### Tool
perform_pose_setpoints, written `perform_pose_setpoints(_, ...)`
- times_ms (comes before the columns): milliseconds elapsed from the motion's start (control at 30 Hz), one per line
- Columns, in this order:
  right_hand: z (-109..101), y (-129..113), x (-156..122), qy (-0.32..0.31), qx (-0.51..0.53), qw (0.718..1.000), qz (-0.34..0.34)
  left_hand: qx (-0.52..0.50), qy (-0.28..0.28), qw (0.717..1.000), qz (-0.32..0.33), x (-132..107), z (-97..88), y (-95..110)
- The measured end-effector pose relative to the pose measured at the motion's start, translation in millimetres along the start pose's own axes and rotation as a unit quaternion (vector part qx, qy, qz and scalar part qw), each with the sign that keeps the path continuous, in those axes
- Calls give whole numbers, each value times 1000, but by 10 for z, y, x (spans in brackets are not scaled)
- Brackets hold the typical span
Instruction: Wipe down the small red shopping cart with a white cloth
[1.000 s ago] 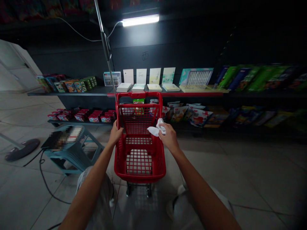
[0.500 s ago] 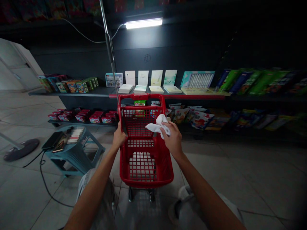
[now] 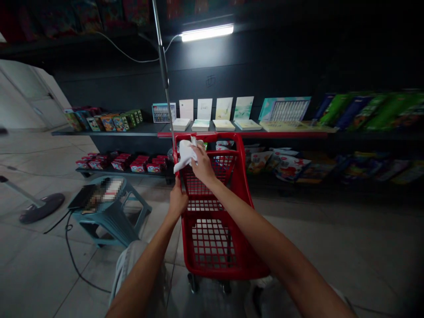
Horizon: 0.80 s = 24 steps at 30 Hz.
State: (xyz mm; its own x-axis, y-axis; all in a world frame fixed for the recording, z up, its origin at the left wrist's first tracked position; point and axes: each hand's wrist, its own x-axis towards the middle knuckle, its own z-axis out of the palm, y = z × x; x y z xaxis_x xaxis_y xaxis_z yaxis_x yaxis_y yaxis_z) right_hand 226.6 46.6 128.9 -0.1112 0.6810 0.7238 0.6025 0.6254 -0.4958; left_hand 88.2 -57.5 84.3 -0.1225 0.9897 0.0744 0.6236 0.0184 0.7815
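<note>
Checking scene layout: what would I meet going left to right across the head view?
Fan base → teal stool → left hand gripping red cart → right hand holding white cloth → green packs.

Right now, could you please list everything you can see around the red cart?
cart: one, red, on the tiled floor before the shelves
cloth: one, white, at the cart's top bar, left corner
stool: one, teal, left of the cart, flat dark items on its seat
round stand base: one, black, floor at far left
cable: one, black, on the floor by the stool
pole: one, grey, upright behind the cart
tube light: one, white, lit, on the wall above
paper pads: several, pale, upper shelf
small boxes: many, red, lower shelf at left
left hand: grips the cart's left edge
right hand: holds the cloth on the top bar
</note>
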Motion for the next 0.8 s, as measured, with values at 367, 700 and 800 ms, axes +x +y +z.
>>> perform_pose_setpoints(367,-9,368,96,-157,-221,962,23,-49,43,997,52,-136,29,38)
perform_pose_setpoints(700,-1003,1259,-41,-7,-211,969,130,-30,21,999,38,-160,-12,59)
perform_pose_setpoints(800,-960,1320,-77,68,-195,965,163,-28,19,999,28,-173,-21,80)
